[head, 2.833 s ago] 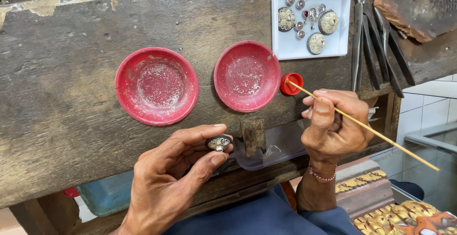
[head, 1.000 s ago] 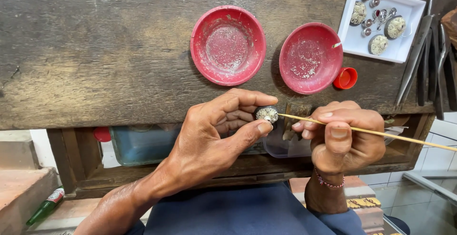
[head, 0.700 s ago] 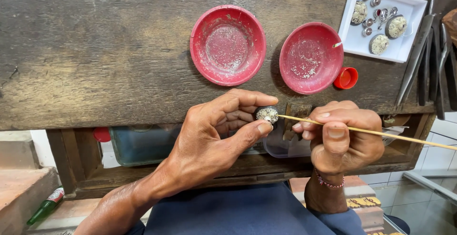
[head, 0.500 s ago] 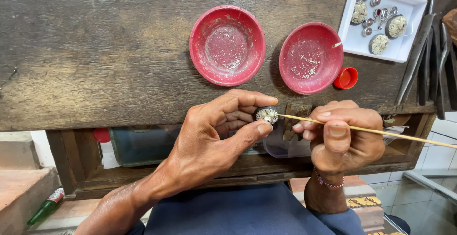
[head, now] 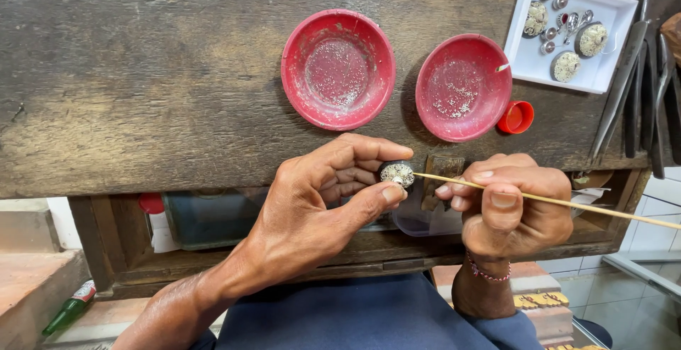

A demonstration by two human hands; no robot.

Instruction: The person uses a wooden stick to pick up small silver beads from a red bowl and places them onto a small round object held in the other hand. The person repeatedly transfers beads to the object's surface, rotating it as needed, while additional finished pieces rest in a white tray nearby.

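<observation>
Our left hand (head: 312, 201) pinches the round stone-studded piece (head: 397, 174), right hand (head: 514, 204) grips the thin stick (head: 553, 200) from 3 o'clock; we'd judge steady, light tip pressure works best.

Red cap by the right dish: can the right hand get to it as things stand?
Probably yes. The red cap lies open on the bench just above the right hand, with nothing between them. But that hand's fingers grip a thin wooden stick, so it would need a spare finger or must drop the stick.
</observation>
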